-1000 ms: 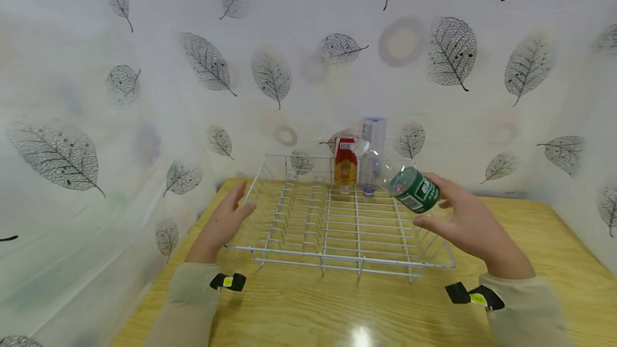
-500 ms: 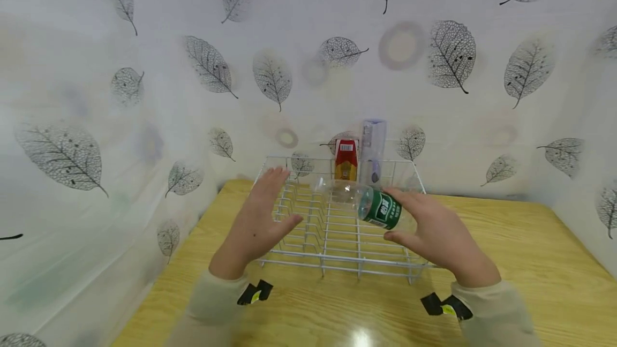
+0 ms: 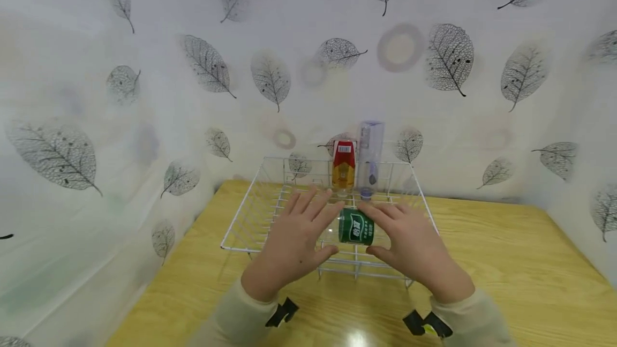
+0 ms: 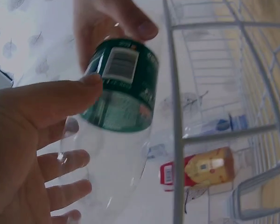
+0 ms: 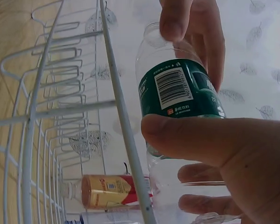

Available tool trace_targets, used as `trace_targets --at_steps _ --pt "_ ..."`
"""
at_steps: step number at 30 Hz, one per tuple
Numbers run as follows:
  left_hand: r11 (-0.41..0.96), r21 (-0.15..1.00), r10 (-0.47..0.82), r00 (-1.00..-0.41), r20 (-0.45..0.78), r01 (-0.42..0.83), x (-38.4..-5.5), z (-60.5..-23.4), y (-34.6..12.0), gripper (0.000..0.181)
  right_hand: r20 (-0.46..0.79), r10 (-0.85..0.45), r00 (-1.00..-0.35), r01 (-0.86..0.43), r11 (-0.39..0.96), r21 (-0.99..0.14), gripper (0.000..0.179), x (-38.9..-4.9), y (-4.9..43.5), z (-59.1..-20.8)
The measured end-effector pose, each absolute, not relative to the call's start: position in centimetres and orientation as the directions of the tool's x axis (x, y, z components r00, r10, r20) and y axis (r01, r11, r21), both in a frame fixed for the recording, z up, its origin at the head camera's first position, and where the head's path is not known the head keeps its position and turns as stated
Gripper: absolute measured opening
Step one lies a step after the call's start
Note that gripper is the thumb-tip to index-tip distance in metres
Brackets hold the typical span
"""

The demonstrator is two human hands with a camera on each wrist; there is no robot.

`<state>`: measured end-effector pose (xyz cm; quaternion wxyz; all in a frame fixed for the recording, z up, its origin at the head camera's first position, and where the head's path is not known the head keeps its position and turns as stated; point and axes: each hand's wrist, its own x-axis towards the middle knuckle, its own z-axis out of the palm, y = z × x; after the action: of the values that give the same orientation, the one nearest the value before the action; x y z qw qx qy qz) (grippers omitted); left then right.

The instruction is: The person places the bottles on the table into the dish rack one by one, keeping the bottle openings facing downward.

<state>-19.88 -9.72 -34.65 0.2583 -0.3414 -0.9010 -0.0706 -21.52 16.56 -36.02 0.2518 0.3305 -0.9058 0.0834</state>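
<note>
A clear plastic bottle (image 3: 355, 226) with a green label lies sideways in the air over the front of the white wire dish rack (image 3: 236, 249). My left hand (image 3: 294, 242) holds its neck end, the thumb (image 4: 91, 87) near the label's edge. At the base end, my right hand (image 3: 414, 245) grips it between thumb (image 5: 172, 133) and fingers. Seen from the right wrist, the bottle's neck reaches in under the left thumb (image 5: 173, 27). The left hand covers much of the neck end in the head view.
At the rack's back stand two upside-down bottles: one with a red and yellow label (image 3: 344, 162), the other clear with a purple tint (image 3: 371, 146). Below the rack is a wooden table (image 3: 501, 261). A leaf-patterned sheet (image 3: 308, 9) hangs behind.
The right hand has carried the green-labelled bottle left and lower, turning it level. My left hand has moved right from the rack's left side and taken its neck end.
</note>
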Motion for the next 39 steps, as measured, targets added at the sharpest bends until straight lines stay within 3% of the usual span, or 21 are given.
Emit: trace_targets --at_steps 17,30,39 --pt "0.818 -0.101 0.53 -0.672 0.518 0.567 -19.7 -36.8 -6.9 0.078 0.626 -0.575 -0.526 -0.718 0.695 0.035 0.083 -21.2 15.4 -36.7" --pt "0.811 -0.103 0.544 -0.676 0.497 0.576 -20.2 -37.2 -6.9 0.081 0.612 -0.586 -0.532 -0.712 0.701 0.053 0.085 -21.3 15.5 -36.8" --pt "0.789 -0.072 0.558 -0.661 0.503 0.611 -20.6 -37.3 -7.2 0.08 0.588 -0.59 -0.553 -0.755 0.654 -0.054 0.08 -21.1 16.0 -36.5"
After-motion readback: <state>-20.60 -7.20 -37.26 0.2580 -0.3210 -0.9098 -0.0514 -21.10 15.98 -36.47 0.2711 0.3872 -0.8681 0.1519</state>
